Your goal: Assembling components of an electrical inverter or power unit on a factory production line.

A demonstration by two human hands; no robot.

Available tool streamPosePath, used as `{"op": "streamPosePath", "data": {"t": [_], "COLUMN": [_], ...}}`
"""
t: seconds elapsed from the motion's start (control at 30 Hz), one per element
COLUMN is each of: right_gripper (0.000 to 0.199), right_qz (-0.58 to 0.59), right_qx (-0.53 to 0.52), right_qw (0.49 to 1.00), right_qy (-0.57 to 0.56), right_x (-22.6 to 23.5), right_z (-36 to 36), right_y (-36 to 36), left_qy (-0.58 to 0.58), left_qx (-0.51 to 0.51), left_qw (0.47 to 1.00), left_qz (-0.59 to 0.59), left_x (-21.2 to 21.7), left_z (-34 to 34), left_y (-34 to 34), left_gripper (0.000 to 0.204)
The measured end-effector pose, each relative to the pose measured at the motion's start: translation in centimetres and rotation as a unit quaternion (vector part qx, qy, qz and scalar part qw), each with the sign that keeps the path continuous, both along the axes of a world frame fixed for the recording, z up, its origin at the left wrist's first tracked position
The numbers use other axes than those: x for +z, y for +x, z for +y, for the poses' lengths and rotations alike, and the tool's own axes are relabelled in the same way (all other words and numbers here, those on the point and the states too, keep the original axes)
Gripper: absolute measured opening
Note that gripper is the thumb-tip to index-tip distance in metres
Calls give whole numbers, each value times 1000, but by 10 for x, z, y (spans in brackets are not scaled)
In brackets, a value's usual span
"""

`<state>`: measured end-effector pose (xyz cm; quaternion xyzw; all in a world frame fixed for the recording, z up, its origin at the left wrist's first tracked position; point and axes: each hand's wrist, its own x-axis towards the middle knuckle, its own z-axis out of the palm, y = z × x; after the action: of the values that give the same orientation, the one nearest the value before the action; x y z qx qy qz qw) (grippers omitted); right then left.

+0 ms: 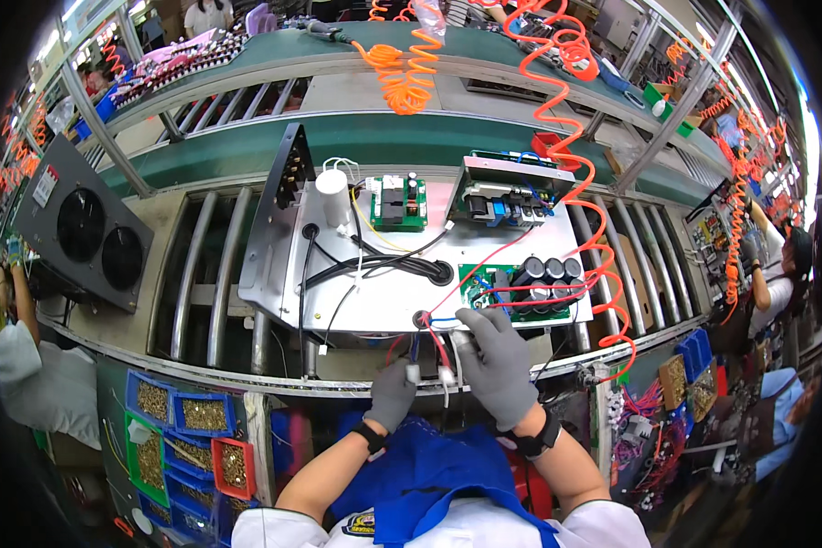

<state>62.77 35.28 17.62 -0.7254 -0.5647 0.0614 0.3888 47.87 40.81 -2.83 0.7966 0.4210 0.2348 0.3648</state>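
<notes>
A metal chassis plate (356, 312) carrying circuit boards lies in front of me. Grey-gloved, my left hand (393, 395) is closed at its front edge, fingertips on a white wire connector (414, 373). My right hand (497, 370), also gloved, is closed just to the right, its fingers bent at the plate's edge; what they hold is partly hidden. Between the hands hangs a second white connector (446, 374) on red wire. Red and blue wires come out near a round grommet (421, 319). A green board with black capacitors (546, 285) sits beyond my right hand.
The chassis rests on a roller conveyor (233, 274). A dark panel with two fans (84, 239) stands at left. Blue bins of screws (204, 412) and a red bin (234, 468) sit at lower left. Orange coiled hose (603, 237) hangs over the chassis's right side. Other people work at both sides.
</notes>
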Motion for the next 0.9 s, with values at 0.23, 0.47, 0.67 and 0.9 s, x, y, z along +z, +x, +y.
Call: {"op": "streamPosePath", "data": {"t": [0.23, 0.47, 0.67, 0.9], "right_gripper": [21, 20, 40, 36], "right_qz": [-13, 290, 49, -78], "right_qx": [1, -186, -235, -262], "right_qw": [1000, 938, 967, 953], "right_qy": [8, 32, 91, 127], "right_x": [-19, -13, -6, 16], "right_z": [2, -53, -54, -121], "right_y": [11, 19, 16, -2], "left_qy": [-28, -294, -452, -773], "left_qx": [-16, -241, -224, -33], "left_qw": [997, 904, 848, 531], "left_qz": [67, 194, -166, -345], "left_x": [15, 153, 213, 177], "left_z": [5, 30, 40, 38], "left_y": [-17, -69, -9, 114], "left_gripper": [21, 41, 66, 71]}}
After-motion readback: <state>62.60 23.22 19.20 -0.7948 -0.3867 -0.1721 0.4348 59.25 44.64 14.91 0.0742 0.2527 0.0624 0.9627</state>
